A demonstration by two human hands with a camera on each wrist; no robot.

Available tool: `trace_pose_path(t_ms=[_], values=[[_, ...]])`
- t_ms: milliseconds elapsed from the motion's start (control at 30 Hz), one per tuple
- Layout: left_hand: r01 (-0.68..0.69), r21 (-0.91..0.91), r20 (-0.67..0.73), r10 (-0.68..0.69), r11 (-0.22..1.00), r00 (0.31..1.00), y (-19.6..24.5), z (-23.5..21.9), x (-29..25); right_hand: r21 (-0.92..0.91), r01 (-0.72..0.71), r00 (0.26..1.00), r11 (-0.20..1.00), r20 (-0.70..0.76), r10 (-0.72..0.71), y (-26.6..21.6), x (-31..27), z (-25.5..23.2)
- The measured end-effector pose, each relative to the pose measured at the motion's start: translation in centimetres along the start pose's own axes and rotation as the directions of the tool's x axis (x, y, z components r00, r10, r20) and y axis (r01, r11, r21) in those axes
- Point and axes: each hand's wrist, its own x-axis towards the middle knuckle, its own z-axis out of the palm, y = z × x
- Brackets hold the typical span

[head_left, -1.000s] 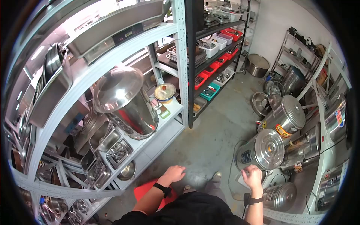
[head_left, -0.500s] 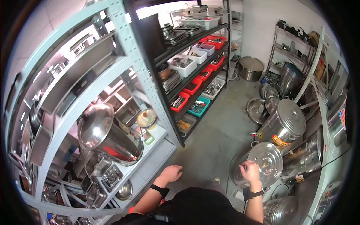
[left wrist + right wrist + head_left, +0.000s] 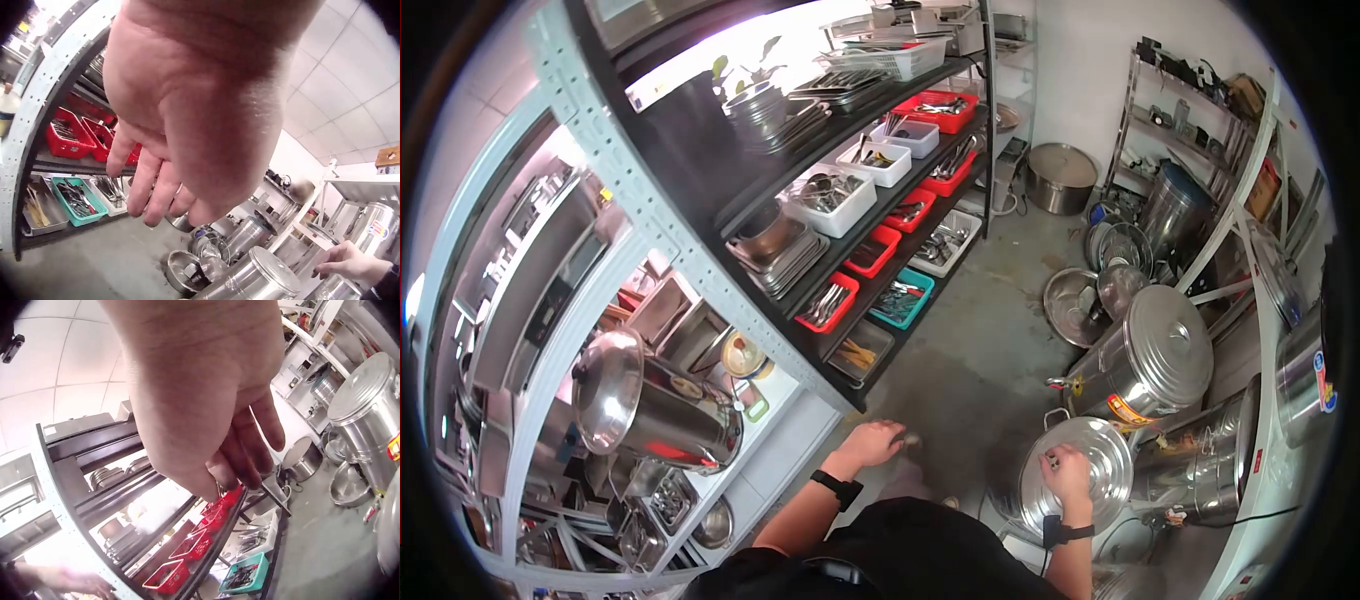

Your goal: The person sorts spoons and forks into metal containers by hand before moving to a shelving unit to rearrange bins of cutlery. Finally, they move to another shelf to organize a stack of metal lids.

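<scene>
Nothing is held in my left hand (image 3: pixel 870 443), which hangs in front of the body with its fingers relaxed. In the left wrist view its fingers (image 3: pixel 159 187) droop loosely over the floor. My right hand (image 3: pixel 1068 474) is also free, its fingers (image 3: pixel 244 450) lightly bent in the right wrist view. From the head view it overlaps the round lid of a steel pot (image 3: pixel 1106 450). Ahead to the left, the black shelf rack (image 3: pixel 850 405) carries red baskets (image 3: pixel 832 303), white baskets (image 3: pixel 837 212) and a teal basket (image 3: pixel 903 298) full of utensils.
A lidded steel barrel (image 3: pixel 1170 345) and a wide basin (image 3: pixel 1068 305) stand along the right. Grey floor (image 3: pixel 960 370) runs between the racks to a large pot (image 3: pixel 1061 180) at the back wall. A grey metal shelf post (image 3: pixel 670 250) rises at left, beside a tall steel pot (image 3: pixel 680 410).
The view has swung left and forward, so the black rack with its baskets fills more of the middle. Both hands stay raised and relaxed, with nothing taken hold of.
</scene>
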Motion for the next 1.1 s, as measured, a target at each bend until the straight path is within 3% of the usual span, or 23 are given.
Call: trace_pose_path(t_ms=[133, 233, 300, 400, 433, 533, 567, 633, 667, 733, 800, 867, 933, 1100], values=[[-0.022, 0.014, 0.009, 0.022, 1.0, 1.0, -1.8, -0.6, 6.3, -0.016, 0.012, 0.998, 1.0, -0.059, -0.013, 2.7, 3.7, 1.2], [0.047, -0.002, -0.009, -0.047, 0.999, 0.999, -2.3, -2.7, 11.3, -0.036, -0.038, 0.999, 0.999, -0.004, 0.037, 3.6, 7.1, 1.2], [-0.071, -0.024, -0.245, 0.063, 0.997, 0.967, -4.9, -2.3, 15.8, -0.103, -0.047, 0.998, 0.994, -0.049, 0.042, 3.8, 10.3, 0.7], [-0.089, -0.017, -0.291, 0.08, 0.996, 0.953, -7.1, -5.0, 22.4, -0.168, -0.057, 0.992, 0.984, -0.12, 0.037, 4.4, 15.9, -0.1], [-0.094, -0.022, -0.296, 0.083, 0.995, 0.952, -7.8, -6.8, 24.7, -0.167, -0.107, 0.992, 0.98, -0.091, 0.092, 5.4, 17.8, 0.3], [-0.147, -0.045, -0.534, 0.101, 0.988, 0.839, -9.6, -12.1, 30.3, -0.104, -0.118, 0.992, 0.988, -0.053, 0.113, 3.3, 24.7, -0.6], [-0.15, -0.057, -0.599, 0.087, 0.987, 0.796, -10.5, -14.3, 32.3, -0.138, -0.03, 0.996, 0.99, -0.086, 0.019, 2.3, 27.5, -0.7], [-0.081, -0.005, -0.719, 0.053, 0.997, 0.693, -12.6, -17.9, 35.4, -0.164, 0.019, 0.998, 0.986, -0.059, -0.029, 0.6, 32.6, -0.9], [-0.06, -0.006, -0.732, 0.036, 0.998, 0.68, -13.0, -20.2, 36.1, -0.173, 0.059, 0.996, 0.983, -0.062, -0.071, -0.1, 34.8, -0.6], [-0.006, 0.021, -0.835, 0.021, 1.0, 0.551, -15.0, -22.6, 38.2, -0.094, 0.039, 0.998, 0.995, -0.048, -0.043, -1.4, 38.8, 0.4], [0.134, 0.002, -0.859, -0.067, 0.991, 0.507, -16.4, -24.5, 39.4, -0.017, 0.029, 0.999, 0.999, -0.033, -0.03, -1.4, 42.7, 1.4], [0.255, 0.047, -0.888, -0.076, 0.966, 0.453, -18.4, -25.5, 40.7, -0.075, 0.152, 0.988, 0.986, 0.014, -0.152, -0.7, 45.9, 3.0], [0.36, 0.009, -0.897, -0.151, 0.933, 0.414, -19.6, -26.2, 41.9, -0.073, 0.176, 0.984, 0.982, 0.053, -0.172, 0.3, 49.2, 4.4], [0.59, -0.078, -0.862, -0.351, 0.804, 0.365, -21.4, -25.8, 44.2, -0.02, 0.317, 0.936, 0.948, 0.167, -0.31, 2.2, 60.7, 6.5]])
